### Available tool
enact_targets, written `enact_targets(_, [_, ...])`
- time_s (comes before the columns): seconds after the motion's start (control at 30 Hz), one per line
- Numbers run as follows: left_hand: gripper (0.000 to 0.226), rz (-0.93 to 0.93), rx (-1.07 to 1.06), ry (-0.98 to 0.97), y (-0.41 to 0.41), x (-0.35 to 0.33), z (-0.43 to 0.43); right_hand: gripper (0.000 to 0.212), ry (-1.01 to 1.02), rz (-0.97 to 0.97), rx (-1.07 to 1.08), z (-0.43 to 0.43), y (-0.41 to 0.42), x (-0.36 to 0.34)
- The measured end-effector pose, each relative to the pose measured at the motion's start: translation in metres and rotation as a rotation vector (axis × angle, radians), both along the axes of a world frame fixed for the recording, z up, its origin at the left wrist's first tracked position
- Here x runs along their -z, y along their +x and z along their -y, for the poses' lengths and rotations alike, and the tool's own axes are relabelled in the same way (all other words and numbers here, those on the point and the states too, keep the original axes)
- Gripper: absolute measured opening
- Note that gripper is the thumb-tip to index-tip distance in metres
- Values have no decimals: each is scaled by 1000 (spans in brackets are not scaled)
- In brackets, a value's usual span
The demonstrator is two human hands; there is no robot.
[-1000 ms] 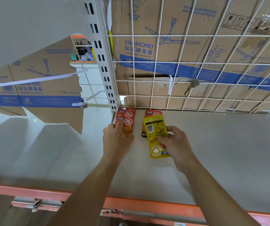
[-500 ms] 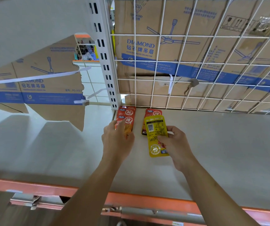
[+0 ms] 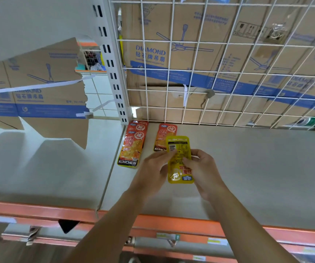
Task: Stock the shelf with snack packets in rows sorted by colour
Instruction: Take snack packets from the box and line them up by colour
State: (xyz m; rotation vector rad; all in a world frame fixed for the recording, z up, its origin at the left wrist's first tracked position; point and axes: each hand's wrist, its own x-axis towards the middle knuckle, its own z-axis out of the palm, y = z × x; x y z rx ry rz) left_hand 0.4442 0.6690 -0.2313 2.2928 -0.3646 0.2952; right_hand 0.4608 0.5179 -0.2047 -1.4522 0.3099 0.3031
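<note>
A yellow snack packet (image 3: 179,168) is held above the pale shelf board (image 3: 257,168), back side up. My right hand (image 3: 202,171) grips its right edge with curled fingers. My left hand (image 3: 152,171) pinches its left edge near the barcode. Two red-orange packets (image 3: 133,144) lie overlapped in a column at the back left of the board. Another red-orange packet (image 3: 163,136) lies just right of them, its lower part hidden by the yellow one.
A white wire grid (image 3: 219,73) backs the shelf, with printed cardboard boxes (image 3: 171,54) behind it. A slotted upright post (image 3: 113,73) stands at the left. The orange shelf rail (image 3: 171,223) runs along the front edge. Torn cardboard (image 3: 38,95) hangs at left.
My left hand has left the red-orange packets at the back left and moved right onto the yellow packet. Both hands with the yellow packet sit slightly nearer the front.
</note>
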Motion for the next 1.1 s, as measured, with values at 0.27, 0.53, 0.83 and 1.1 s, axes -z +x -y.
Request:
enact_targets(0.27, [30, 88, -24, -69, 3, -7, 18, 24, 50, 30, -20, 30, -14, -7])
enact_targets(0.53, [30, 106, 23, -71, 19, -16, 40, 20, 63, 37, 54, 57, -20, -11])
enact_targets(0.83, [17, -199, 28, -275, 20, -17, 86, 24, -169, 203, 154, 85, -21, -7])
enact_targets(1.1, [15, -422, -123, -336, 37, -16, 170, 26, -366, 223, 176, 162, 6, -1])
